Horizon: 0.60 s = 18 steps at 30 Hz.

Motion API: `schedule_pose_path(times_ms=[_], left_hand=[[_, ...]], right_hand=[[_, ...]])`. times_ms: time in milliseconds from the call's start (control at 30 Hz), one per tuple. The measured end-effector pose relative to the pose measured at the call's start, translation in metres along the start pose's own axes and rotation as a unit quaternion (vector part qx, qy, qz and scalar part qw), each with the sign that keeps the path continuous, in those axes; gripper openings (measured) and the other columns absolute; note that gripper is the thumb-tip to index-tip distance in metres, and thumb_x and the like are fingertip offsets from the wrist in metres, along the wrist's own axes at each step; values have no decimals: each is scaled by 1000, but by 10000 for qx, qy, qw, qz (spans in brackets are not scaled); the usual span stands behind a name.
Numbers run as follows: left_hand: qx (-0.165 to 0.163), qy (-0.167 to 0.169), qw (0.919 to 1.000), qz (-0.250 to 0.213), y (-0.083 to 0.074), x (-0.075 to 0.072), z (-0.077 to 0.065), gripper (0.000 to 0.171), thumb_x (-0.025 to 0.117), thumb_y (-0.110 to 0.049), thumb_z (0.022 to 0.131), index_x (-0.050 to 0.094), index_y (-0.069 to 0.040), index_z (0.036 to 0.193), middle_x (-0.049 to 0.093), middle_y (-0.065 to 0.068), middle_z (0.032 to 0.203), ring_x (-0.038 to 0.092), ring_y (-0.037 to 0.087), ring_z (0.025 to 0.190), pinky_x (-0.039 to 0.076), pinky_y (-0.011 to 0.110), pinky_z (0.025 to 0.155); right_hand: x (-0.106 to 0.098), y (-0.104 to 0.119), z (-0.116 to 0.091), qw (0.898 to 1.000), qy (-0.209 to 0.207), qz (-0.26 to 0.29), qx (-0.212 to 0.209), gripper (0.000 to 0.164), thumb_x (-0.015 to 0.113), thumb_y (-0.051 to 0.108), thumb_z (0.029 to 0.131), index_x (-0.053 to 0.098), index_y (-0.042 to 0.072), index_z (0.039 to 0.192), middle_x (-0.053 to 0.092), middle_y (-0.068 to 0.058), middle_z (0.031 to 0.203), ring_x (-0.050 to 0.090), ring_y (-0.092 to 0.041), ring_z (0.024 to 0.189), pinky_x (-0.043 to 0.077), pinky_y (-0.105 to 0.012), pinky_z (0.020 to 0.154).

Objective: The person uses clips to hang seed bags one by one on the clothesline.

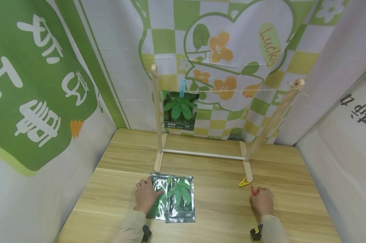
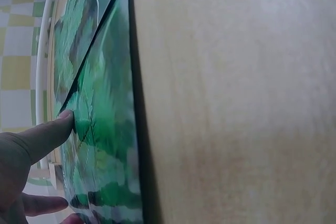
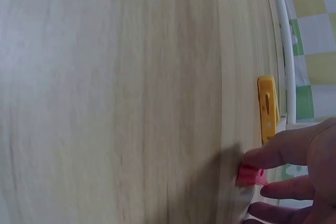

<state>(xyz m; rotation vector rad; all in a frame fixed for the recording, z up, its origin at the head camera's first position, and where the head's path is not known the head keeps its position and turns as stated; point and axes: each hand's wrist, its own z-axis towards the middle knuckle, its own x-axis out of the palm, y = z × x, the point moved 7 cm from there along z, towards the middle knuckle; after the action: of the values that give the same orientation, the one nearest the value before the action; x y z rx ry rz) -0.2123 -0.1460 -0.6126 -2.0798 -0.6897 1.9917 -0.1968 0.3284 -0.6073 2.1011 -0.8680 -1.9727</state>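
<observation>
My left hand [image 1: 145, 195] lies at the left edge of a glossy green seed packet [image 1: 155, 212], thumb spread across its front. In the left wrist view the thumb [image 2: 50, 135] touches the packet, with other fingers by its edge. A second leaf-printed packet [image 1: 180, 199] overlaps the first on its right. On the right, my right hand [image 1: 263, 200] pinches a red clothespin [image 3: 251, 174] between thumb and finger, close to the tabletop. A yellow clothespin [image 1: 244, 182] lies just beyond it, beside the wooden rack's right foot [image 1: 246, 168].
A wooden rack with two posts [image 1: 157, 114] and a white crossbar [image 1: 204, 154] stands at the back. A blue clothespin [image 1: 183, 88] holds a similar packet [image 1: 180, 113] on its string [image 1: 240, 90]. Printed cloth [image 1: 219, 40] hangs behind the wood-grain table [image 1: 219, 209].
</observation>
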Motion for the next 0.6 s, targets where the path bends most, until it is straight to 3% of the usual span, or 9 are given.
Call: schedule_pose_path(times_ms=[133, 267, 333, 467, 600], left_hand=[[-41, 28, 10000, -36, 0, -1, 0, 90, 84, -44, 71, 47, 5, 137, 52, 23, 102, 46, 30, 84, 39, 36, 62], [-69, 51, 10000, -35, 2, 1, 1, 90, 84, -44, 71, 47, 4, 137, 52, 23, 103, 46, 30, 85, 40, 36, 63], [-60, 40, 10000, -7, 2, 1, 1, 90, 84, -44, 71, 47, 4, 137, 53, 23, 102, 46, 30, 85, 40, 36, 62], [-75, 14, 10000, 32, 1, 0, 1, 89, 84, -44, 71, 47, 4, 136, 54, 23, 102, 47, 29, 84, 41, 36, 63], [-125, -8, 9999, -70, 3, 0, 3, 88, 85, -41, 71, 47, 5, 136, 54, 25, 105, 49, 32, 89, 44, 39, 66]], right_hand=[[-4, -2, 0, 9999, 6, -28, -100, 36, 57, 3, 77, 60, -12, 109, 52, -38, 116, 51, -55, 105, 45, -62, 87], [-9, -3, 4, 9996, -108, -57, -252, 20, 65, 7, 79, 60, -9, 90, 56, -31, 93, 56, -44, 84, 49, -52, 70], [-10, -5, 8, 9995, -119, -44, -276, 24, 70, 13, 80, 56, -6, 80, 55, -26, 85, 54, -36, 76, 46, -44, 60], [-9, -7, 14, 9998, -75, -51, -171, 33, 73, 24, 83, 55, -4, 78, 53, -24, 85, 52, -35, 76, 41, -38, 57], [-7, -6, 14, 9999, -85, -45, -34, 35, 72, 25, 84, 59, -7, 85, 53, -29, 93, 51, -43, 88, 43, -46, 66]])
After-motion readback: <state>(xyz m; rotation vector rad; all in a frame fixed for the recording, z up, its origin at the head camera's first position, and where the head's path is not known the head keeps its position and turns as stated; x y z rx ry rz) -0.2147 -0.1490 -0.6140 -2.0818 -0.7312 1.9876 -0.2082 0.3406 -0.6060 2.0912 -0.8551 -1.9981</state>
